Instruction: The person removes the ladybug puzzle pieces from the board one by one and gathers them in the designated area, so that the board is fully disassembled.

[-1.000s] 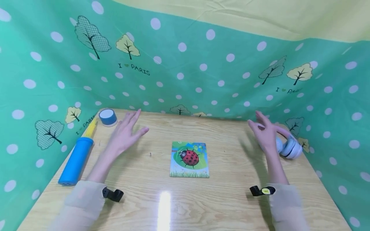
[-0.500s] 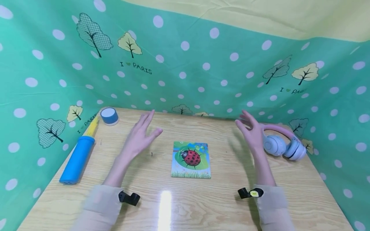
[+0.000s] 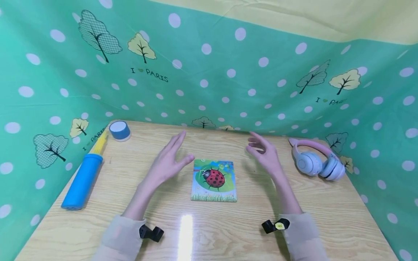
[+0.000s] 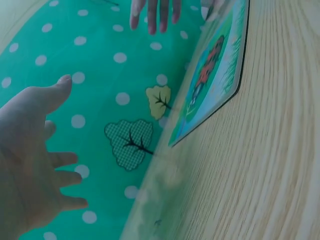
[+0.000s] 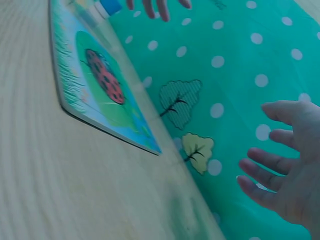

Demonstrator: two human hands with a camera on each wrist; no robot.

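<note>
A square ladybug picture board (image 3: 213,180) lies flat on the wooden table, midway between the two hands. My left hand (image 3: 168,159) hovers just left of the board, fingers extended and thumb pointing toward it, holding nothing. On the other side, my right hand (image 3: 265,154) hangs above the table with its fingers loosely bent and nothing in them. The left wrist view shows the left palm (image 4: 30,160) beside the board (image 4: 212,75). In the right wrist view the right hand's fingers (image 5: 265,175) are spread apart, away from the board (image 5: 100,80).
A blue hand pump (image 3: 83,181) with a yellow nozzle lies along the table's left side. Behind it stands a blue roll of tape (image 3: 120,132). Pink and pale blue headphones (image 3: 310,163) rest at the right. A green dotted cloth (image 3: 202,83) rises behind the table (image 3: 248,232).
Both hands have moved inward over the table, the left one rightward and the right one leftward, closer to the board. The right hand no longer overlaps the headphones. The board has stayed put.
</note>
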